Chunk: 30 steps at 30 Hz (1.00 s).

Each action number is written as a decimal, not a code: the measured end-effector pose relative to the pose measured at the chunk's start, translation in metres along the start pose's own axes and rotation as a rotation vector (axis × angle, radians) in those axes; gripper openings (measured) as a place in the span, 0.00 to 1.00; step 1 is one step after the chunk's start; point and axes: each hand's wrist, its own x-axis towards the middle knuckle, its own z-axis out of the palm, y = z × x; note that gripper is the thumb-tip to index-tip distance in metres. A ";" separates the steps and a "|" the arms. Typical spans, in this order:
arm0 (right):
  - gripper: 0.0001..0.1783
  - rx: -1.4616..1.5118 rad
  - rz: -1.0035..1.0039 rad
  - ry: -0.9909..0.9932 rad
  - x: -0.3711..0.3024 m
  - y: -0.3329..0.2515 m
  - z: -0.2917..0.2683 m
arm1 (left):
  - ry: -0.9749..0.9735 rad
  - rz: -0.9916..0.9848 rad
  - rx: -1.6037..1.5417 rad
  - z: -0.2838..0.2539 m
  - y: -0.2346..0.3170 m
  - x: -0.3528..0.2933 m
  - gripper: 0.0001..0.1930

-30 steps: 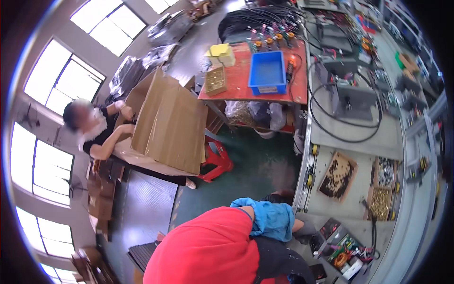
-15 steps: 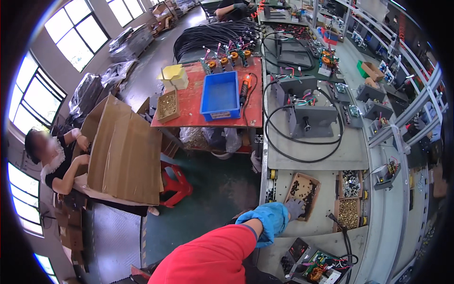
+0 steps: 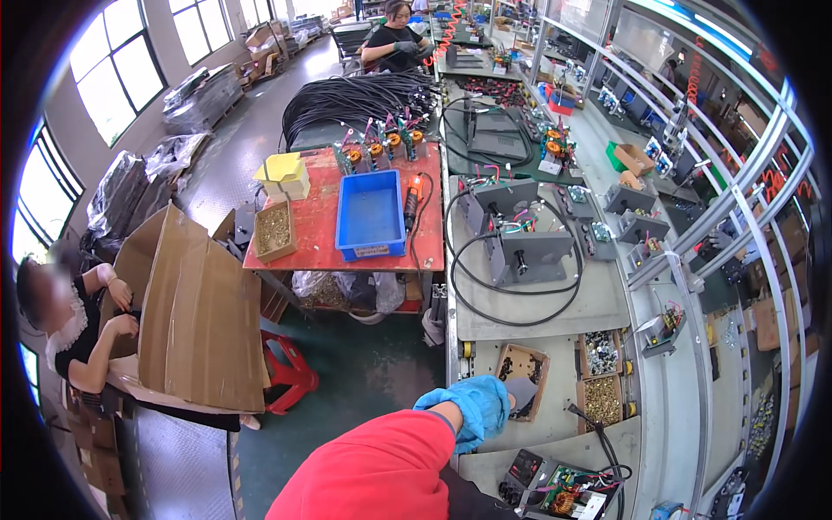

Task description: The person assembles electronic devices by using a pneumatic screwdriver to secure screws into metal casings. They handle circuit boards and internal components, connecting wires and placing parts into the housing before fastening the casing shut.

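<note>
My left hand (image 3: 472, 407), in a blue glove below a red sleeve (image 3: 381, 468), reaches from the lower edge to the grey workbench (image 3: 537, 303). Its fingers rest at the near edge of a small cardboard tray (image 3: 507, 351) of dark parts. The glove is bunched, so whether it grips a part is hidden. Beside that tray lie a tray of brass parts (image 3: 602, 400) and a tray of silvery parts (image 3: 600, 351). My right hand is out of the picture.
A red table (image 3: 321, 247) carries a blue bin (image 3: 371, 217), a box of brass pieces (image 3: 275, 230) and an orange tool (image 3: 413, 195). Grey machines (image 3: 520, 251) with black cables stand on the bench. A seated person (image 3: 78, 321) handles a large cardboard box (image 3: 199, 321) beside a red stool (image 3: 290, 373).
The view has swung right and toward the bench. My left hand moved from near my shoulder out to the tray of dark parts and now sits bunched at its edge.
</note>
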 end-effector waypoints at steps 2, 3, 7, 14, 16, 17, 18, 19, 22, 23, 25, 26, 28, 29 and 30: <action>0.20 0.018 -0.059 -0.064 0.006 -0.033 0.019 | 0.071 -0.072 -0.123 0.007 -0.006 0.009 0.10; 0.20 0.019 -0.082 -0.086 0.007 -0.048 0.026 | 0.098 -0.110 -0.198 0.009 -0.005 0.013 0.10; 0.20 0.065 -0.225 -0.196 0.014 -0.096 0.057 | 0.028 0.000 -0.543 0.016 -0.023 0.025 0.07; 0.21 0.126 -0.501 -0.322 0.001 -0.143 0.086 | 0.090 -0.156 -1.540 -0.023 0.028 -0.070 0.03; 0.21 0.128 -0.602 -0.382 -0.009 -0.153 0.096 | 0.001 -0.360 -1.955 -0.001 0.016 -0.087 0.07; 0.21 0.133 -0.665 -0.430 -0.015 -0.160 0.104 | 0.040 -0.251 -1.917 0.030 -0.003 -0.090 0.03; 0.21 0.133 -0.676 -0.441 -0.019 -0.159 0.107 | 0.071 0.133 -1.173 0.027 0.003 -0.109 0.05; 0.21 0.138 -0.681 -0.453 -0.024 -0.156 0.109 | 0.336 0.372 -0.447 0.021 0.009 -0.130 0.07; 0.21 0.112 -0.729 -0.486 -0.042 -0.146 0.109 | 0.181 0.140 -1.161 0.007 0.046 -0.172 0.03; 0.22 0.100 -0.753 -0.499 -0.048 -0.144 0.109 | 0.020 -0.258 -1.927 0.009 0.059 -0.179 0.03; 0.22 0.081 -0.789 -0.524 -0.057 -0.142 0.111 | 0.060 -0.234 -1.859 0.008 0.058 -0.194 0.03; 0.22 0.077 -0.796 -0.535 -0.063 -0.141 0.111 | 0.067 -0.223 -1.821 0.008 0.059 -0.200 0.05; 0.22 0.066 -0.818 -0.548 -0.070 -0.138 0.111 | 0.108 -0.214 -1.862 0.014 0.054 -0.206 0.09; 0.22 0.061 -0.825 -0.555 -0.073 -0.136 0.111 | 0.121 -0.210 -1.881 0.016 0.053 -0.209 0.12; 0.22 0.062 -0.818 -0.552 -0.074 -0.133 0.111 | 0.123 -0.271 -1.864 0.007 0.060 -0.219 0.13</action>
